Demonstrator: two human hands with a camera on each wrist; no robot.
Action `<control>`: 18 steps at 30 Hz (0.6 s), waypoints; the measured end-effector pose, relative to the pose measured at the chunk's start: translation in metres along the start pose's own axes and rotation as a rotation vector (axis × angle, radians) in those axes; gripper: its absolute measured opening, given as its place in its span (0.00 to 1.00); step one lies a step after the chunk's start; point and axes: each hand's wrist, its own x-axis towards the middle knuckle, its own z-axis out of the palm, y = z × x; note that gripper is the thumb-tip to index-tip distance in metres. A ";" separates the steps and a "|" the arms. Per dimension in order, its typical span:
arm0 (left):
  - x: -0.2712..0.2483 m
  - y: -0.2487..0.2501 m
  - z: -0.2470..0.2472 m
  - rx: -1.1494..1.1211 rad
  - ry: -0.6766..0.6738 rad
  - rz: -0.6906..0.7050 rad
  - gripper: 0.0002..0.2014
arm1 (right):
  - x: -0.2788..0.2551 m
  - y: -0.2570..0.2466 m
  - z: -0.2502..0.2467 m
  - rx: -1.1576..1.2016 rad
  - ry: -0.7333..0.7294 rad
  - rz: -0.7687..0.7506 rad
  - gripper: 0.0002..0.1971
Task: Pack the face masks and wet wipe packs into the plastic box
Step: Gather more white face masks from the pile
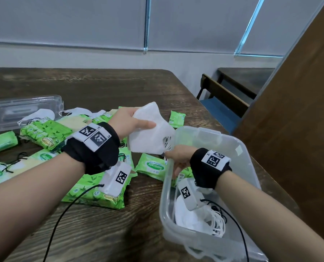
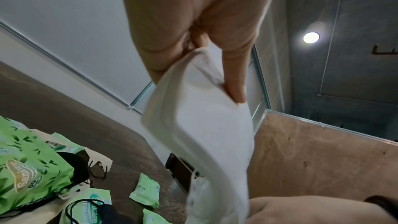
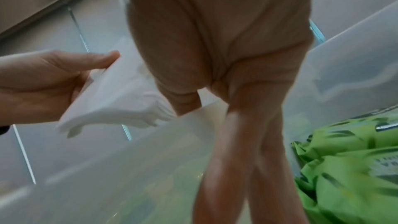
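My left hand (image 1: 138,120) grips a white folded face mask (image 1: 148,133) above the table, just left of the clear plastic box (image 1: 242,157). The left wrist view shows my thumb pressed on the mask (image 2: 204,134). My right hand (image 1: 173,159) pinches the box's left wall, with its thumb over the rim touching the mask's lower corner and its fingers straight down inside. In the box lie white masks (image 1: 195,214) and a green wipe pack (image 3: 344,168). The right wrist view shows the mask (image 3: 120,101) and the box wall (image 3: 107,168).
Several green wet wipe packs (image 1: 46,133) and loose masks (image 1: 44,113) cover the wooden table's left half. The clear lid (image 1: 15,110) lies at the back left. A chair (image 1: 223,103) and a brown wood panel (image 1: 289,110) stand to the right of the table.
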 end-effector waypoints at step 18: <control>0.000 -0.002 -0.036 0.009 0.135 0.013 0.09 | 0.011 0.039 0.051 -0.740 -0.076 0.112 0.12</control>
